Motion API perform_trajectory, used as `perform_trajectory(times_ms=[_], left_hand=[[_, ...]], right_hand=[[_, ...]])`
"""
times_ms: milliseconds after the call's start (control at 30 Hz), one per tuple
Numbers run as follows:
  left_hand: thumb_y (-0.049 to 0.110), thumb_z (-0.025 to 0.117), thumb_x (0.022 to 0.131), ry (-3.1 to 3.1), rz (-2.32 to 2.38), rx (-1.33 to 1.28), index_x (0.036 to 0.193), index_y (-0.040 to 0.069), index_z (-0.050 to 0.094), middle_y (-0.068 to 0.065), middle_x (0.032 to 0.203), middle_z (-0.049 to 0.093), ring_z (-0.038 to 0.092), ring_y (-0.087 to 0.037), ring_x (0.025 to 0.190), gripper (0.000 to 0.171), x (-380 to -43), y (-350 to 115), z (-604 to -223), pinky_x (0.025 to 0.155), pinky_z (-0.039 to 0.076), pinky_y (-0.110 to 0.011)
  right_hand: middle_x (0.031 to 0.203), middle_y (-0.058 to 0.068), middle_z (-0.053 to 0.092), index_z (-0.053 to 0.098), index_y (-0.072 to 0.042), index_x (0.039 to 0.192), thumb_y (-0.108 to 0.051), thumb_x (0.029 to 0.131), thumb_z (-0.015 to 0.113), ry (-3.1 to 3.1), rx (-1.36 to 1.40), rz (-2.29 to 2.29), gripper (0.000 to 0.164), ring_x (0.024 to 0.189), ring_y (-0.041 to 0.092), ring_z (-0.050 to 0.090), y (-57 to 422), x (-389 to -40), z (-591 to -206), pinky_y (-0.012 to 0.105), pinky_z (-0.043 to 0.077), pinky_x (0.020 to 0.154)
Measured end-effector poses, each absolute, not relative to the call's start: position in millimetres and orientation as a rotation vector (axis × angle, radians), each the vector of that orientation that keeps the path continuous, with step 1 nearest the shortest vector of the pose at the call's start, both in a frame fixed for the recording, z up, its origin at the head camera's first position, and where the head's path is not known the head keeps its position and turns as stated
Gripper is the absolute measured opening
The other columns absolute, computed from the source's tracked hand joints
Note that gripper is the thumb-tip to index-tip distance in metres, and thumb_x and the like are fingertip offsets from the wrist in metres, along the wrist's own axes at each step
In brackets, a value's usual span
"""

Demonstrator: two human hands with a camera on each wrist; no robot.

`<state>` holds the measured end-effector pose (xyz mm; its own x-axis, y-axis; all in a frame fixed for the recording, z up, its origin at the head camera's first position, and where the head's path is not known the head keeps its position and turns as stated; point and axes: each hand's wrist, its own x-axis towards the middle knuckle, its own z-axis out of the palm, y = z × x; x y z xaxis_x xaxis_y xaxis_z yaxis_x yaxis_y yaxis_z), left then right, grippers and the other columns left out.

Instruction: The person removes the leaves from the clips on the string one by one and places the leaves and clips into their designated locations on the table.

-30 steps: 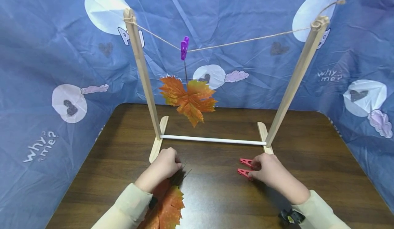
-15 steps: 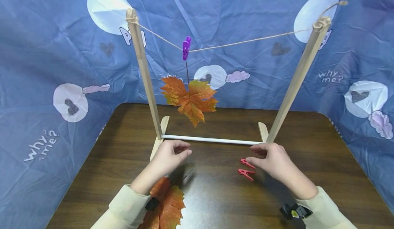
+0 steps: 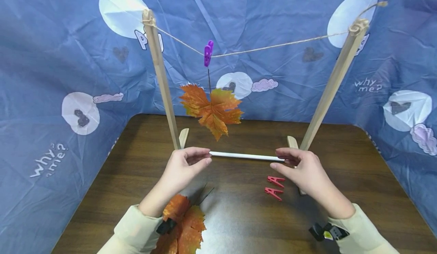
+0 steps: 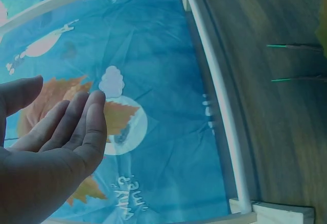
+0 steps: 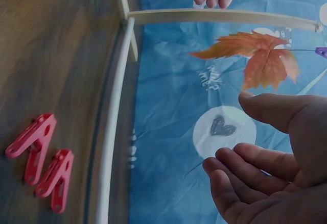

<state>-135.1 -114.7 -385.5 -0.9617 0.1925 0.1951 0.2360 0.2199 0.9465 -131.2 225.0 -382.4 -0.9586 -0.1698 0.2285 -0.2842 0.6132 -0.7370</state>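
My left hand [image 3: 187, 166] hovers over the table near the left post, fingers relaxed, thumb apart and nothing between them. Opposite it, my right hand [image 3: 300, 166] is held the same way near the right post, also holding nothing. In the head view both hands overlap the ends of a white rod [image 3: 244, 156]. Two red clothespins [image 3: 274, 193] lie on the table just below my right hand. An orange maple leaf [image 3: 213, 110] hangs by its stem from a purple clothespin [image 3: 208, 53] on a twine line [image 3: 273, 48]. More orange leaves [image 3: 191, 227] lie partly under my left forearm.
The wooden frame has a left post [image 3: 160, 76] and a right post [image 3: 334, 83], with the twine tied between their tops. Behind the brown table [image 3: 246, 208] hangs a blue printed cloth [image 3: 273, 15].
My right hand has come away from the red clothespins, leaving them on the table. My left hand has risen from the leaf stems. Both hands moved up toward the rod and opened.
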Motion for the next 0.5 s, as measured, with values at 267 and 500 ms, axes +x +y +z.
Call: perform_trajectory(times_ms=[267,500], left_hand=[[-0.001,0.074,0.09,-2.362,-1.928,-0.441,0.113,-0.008,0.071,-0.015,0.103,0.074,0.071,-0.025,0.095,0.025,-135,-116,-373,0.083,0.055,-0.029],[-0.003,0.074,0.09,-2.324,-1.895,-0.485,0.113,-0.007,0.072,-0.014,0.104,0.074,0.071,-0.024,0.096,0.024,-137,-117,-362,0.082,0.055,-0.028]], right_hand=[[0.11,0.004,0.074,0.074,-0.006,0.118,-0.019,0.082,0.089,-2.668,0.412,1.365,0.041,0.094,0.017,0.071,219,-131,-367,0.033,0.057,0.08],[0.108,0.002,0.074,0.075,-0.006,0.117,-0.013,0.082,0.087,-2.603,0.492,1.362,0.037,0.096,0.016,0.071,211,-134,-351,0.023,0.054,0.081]])
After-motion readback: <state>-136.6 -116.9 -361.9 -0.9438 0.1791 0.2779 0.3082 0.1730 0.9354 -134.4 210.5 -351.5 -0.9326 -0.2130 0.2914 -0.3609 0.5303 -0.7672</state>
